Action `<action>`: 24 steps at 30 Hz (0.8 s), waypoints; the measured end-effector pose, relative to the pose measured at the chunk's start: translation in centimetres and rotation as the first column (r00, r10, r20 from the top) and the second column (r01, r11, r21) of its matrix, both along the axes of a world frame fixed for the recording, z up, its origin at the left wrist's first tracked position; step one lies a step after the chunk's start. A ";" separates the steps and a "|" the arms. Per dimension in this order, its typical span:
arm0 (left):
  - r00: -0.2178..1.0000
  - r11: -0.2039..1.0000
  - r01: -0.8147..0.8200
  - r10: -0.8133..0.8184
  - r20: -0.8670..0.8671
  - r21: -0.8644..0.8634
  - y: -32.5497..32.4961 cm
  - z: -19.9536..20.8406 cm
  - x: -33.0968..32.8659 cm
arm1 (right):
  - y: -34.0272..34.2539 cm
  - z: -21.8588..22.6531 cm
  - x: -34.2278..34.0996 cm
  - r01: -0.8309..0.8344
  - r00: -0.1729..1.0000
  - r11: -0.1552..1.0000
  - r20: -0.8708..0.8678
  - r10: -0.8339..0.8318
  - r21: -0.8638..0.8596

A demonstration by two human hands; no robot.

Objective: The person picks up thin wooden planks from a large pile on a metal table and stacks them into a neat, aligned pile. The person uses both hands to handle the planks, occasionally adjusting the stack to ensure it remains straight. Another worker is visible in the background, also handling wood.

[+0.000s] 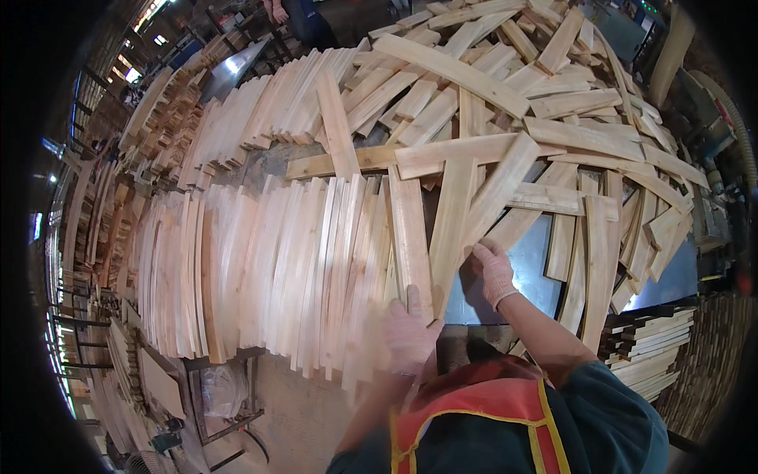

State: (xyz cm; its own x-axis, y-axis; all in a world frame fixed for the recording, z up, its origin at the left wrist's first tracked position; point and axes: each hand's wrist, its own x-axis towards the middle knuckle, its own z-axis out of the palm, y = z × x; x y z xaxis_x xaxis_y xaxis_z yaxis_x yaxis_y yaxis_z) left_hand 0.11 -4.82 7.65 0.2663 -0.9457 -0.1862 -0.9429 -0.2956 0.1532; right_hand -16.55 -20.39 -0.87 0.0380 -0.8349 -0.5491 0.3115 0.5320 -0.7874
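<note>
My left hand [410, 335], in a pale glove, is closed on the near end of a flat wooden board [411, 229] that points away from me. In the same kind of glove, my right hand [493, 272] has its fingers bent at the lower end of a slanted board [500, 189]; its fingertips are partly hidden. Between the two hands another plank [452, 221] lies lengthwise. To the left of my left hand stands a long row of slats [272, 268], packed side by side on their edges.
A loose heap of boards [489, 79] covers the far right of the metal table [530, 257]. Behind the near row is a second row of slats [276, 99]. Stacked wood [647, 347] stands at right. Another person [308, 22] is at the far side.
</note>
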 end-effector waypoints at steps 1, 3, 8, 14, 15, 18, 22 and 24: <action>0.999 0.998 -0.007 0.010 0.039 -0.068 0.7 -1.0 -0.1 | -0.6 -0.4 -0.2 -0.033 0.997 0.999 -0.065 0.031 -0.027; 0.997 0.986 -0.038 0.049 0.067 -0.161 1.8 -2.4 -0.3 | -2.0 2.1 0.3 -0.054 0.992 0.999 -0.114 0.054 0.005; 0.875 0.938 -0.348 0.323 -0.360 -0.003 0.7 0.0 0.9 | -6.5 1.5 0.8 -0.134 0.985 0.991 0.111 0.134 -0.011; 0.932 0.946 -0.284 0.235 -0.275 -0.155 1.7 0.8 1.1 | -5.5 4.0 -1.0 -0.251 0.967 0.966 -0.053 0.248 -0.054; 0.955 0.961 -0.251 0.226 -0.193 -0.116 2.3 0.6 0.8 | -4.9 4.5 -2.0 -0.247 0.967 0.967 -0.086 0.241 -0.063; 0.981 0.983 -0.185 0.183 -0.058 -0.021 4.7 -0.5 0.9 | -3.3 5.8 -4.6 -0.271 0.931 0.961 -0.270 0.246 -0.060; 0.969 0.988 -0.137 0.119 -0.216 -0.068 9.4 -2.3 2.4 | -0.4 7.5 -4.7 -0.167 0.975 0.967 -0.180 0.132 -0.192; 0.963 0.990 -0.126 0.108 -0.246 -0.057 10.0 -2.8 2.8 | 0.4 5.0 -4.5 -0.086 0.995 0.968 -0.069 0.072 -0.236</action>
